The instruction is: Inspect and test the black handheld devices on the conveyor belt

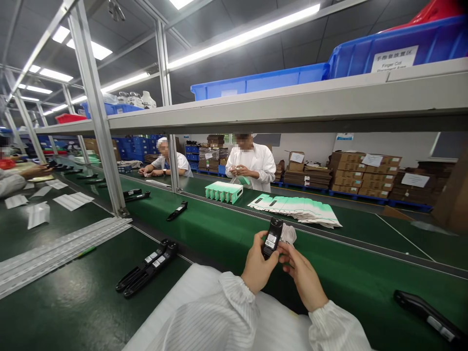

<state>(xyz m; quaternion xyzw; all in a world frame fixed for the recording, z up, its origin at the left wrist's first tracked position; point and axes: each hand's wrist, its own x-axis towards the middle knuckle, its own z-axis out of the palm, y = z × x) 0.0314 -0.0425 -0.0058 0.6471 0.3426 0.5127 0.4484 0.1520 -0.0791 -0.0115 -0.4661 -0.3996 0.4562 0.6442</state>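
A black handheld device point(272, 238) with white labels is held upright in my left hand point(257, 265), its fingers and thumb wrapped round the lower part. My right hand point(302, 275) is beside it, fingers bent, holding a crumpled whitish cloth point(288, 234) near the device's right side. Two similar black devices point(148, 268) lie side by side on the green table to the left. Another black device point(177, 210) rests on the green belt, and one more point(429, 314) is at the lower right.
White foam sheet point(197, 292) lies under my forearms. Across the green belt point(226, 243) stand folded green-white boxes point(224, 191) and a fanned stack of cartons point(300, 208). A metal post point(97, 107) and shelf point(256, 105) frame the view; people in white work opposite.
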